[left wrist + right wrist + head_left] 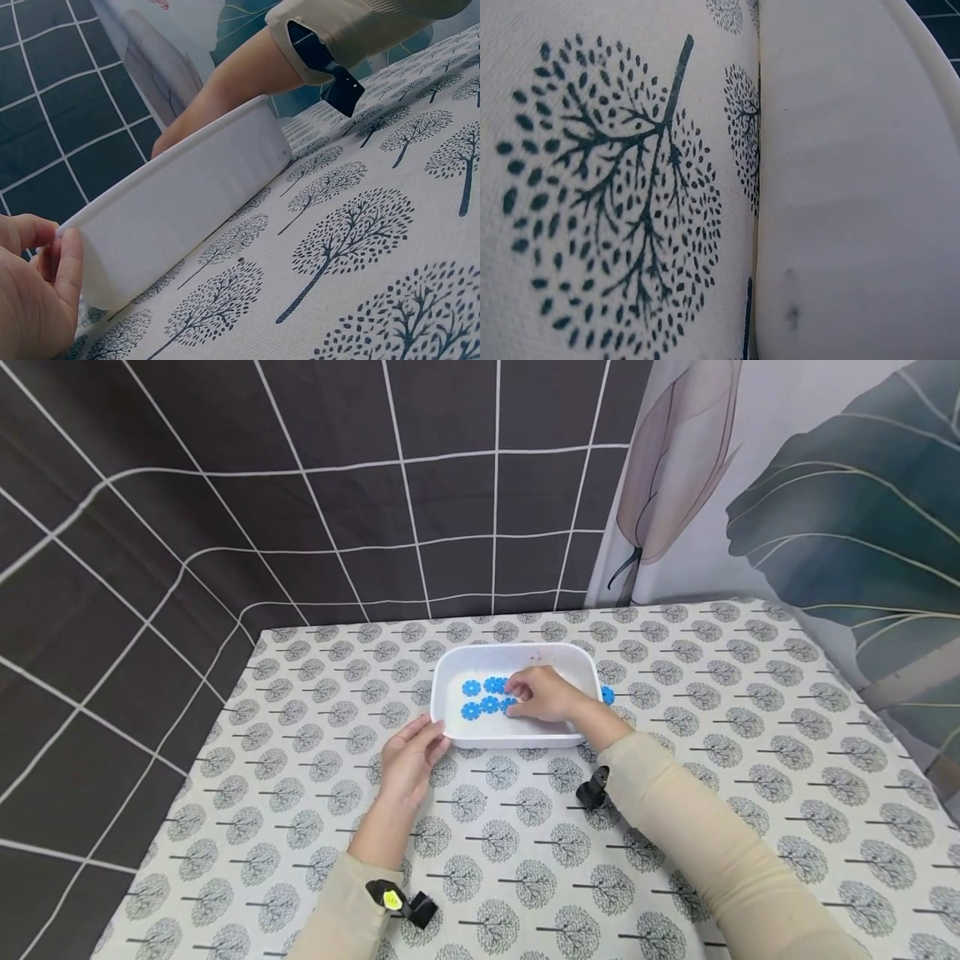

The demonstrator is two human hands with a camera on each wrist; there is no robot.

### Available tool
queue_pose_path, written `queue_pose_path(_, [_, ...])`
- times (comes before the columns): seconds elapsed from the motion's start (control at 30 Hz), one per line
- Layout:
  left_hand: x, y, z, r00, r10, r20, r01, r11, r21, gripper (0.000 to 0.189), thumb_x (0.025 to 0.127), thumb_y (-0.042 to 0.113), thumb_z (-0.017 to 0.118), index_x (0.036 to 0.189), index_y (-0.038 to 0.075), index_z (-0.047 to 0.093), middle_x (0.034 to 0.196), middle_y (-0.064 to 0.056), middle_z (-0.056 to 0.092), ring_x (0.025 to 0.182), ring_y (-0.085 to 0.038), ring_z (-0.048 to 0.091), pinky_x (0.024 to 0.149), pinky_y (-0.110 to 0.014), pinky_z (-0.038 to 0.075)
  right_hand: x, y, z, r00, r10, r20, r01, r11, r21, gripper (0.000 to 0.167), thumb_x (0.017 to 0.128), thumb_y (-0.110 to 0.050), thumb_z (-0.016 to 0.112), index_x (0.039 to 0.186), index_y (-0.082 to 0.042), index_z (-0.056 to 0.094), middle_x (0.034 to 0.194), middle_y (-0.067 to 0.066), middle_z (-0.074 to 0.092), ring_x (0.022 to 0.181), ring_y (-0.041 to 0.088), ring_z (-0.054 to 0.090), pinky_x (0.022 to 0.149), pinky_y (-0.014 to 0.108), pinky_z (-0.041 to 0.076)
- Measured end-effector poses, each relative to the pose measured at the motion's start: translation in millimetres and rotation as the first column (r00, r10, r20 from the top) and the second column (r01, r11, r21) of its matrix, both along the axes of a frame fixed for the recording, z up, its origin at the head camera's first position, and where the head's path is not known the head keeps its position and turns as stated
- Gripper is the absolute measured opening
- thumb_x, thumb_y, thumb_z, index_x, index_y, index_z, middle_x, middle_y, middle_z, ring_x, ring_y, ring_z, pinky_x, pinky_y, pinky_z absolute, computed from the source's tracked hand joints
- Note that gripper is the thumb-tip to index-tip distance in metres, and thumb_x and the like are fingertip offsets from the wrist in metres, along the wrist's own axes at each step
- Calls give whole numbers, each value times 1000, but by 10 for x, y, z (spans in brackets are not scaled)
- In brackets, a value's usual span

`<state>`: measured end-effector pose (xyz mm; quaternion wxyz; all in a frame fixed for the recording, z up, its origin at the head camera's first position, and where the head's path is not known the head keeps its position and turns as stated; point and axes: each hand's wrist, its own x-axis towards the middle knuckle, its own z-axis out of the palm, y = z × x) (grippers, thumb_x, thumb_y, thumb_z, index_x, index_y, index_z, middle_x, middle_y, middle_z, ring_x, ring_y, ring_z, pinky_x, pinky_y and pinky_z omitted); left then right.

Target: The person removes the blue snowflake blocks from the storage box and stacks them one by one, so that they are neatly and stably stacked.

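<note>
White rounded-rectangular plastic basin (517,741) on white tree-print cloth (497,842), left hand (408,756) pinching its near-left corner. Inside, blue flower-shaped discs (471,711), then right hand (546,695), fingers bent, pinch indeterminable; outside right, another blue disc (607,695).

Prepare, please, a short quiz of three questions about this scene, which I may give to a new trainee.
1. True or false: the right grip reaches inside the white tray.
2. Where is the left grip?
a) above the tray's far rim
b) at the tray's near left corner
c) at the tray's far right corner
3. Fill in: most visible blue flower-shaped pieces lie in the tray, but one lies ____ it, by the right end.

Key: 1. true; 2. b; 3. outside
</note>
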<state>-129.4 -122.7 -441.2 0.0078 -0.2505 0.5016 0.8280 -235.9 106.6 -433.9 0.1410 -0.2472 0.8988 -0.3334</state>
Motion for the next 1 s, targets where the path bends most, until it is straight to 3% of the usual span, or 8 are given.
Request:
queue_pose_path(0.23, [8, -3, -10, 1000, 1, 9, -1, 1000, -6, 36, 90, -5, 69, 125, -6, 58, 111, -13, 62, 94, -17, 67, 92, -25, 61, 11, -18, 1, 999, 37, 18, -38, 996, 84, 33, 84, -16, 82, 113, -4, 70, 95, 4, 61, 86, 17, 54, 86, 31, 55])
queue_pose_path(0.53, [8, -7, 8, 1000, -4, 5, 4, 1000, 3, 35, 90, -3, 70, 124, -5, 59, 111, -12, 62, 96, -19, 67, 91, -24, 61, 8, 16, 21, 999, 41, 20, -43, 994, 101, 34, 85, -17, 81, 111, -5, 62, 88, 2, 58, 81, 17, 52, 82, 32, 53])
queue_pose_path(0.77, [12, 0, -1, 1000, -5, 5, 5, 1000, -5, 35, 90, -4, 70, 124, -5, 59, 110, -12, 62, 97, -19, 67, 91, -24, 62, 14, 36, 39, 999, 8, 32, -11, 993, 119, 39, 86, -19, 82, 115, -7, 60, 85, 1, 60, 84, 21, 52, 92, 39, 49])
queue_pose_path(1.0, [2, -5, 11, 1000, -12, 8, 12, 1000, -13, 37, 91, -3, 70, 126, -6, 58, 112, -13, 62, 97, -19, 66, 92, -24, 61, 28, 54, 68, 1000, 16, 27, -18, 994, 104, 42, 84, -16, 82, 118, -3, 61, 84, 1, 60, 83, 20, 51, 88, 38, 49])
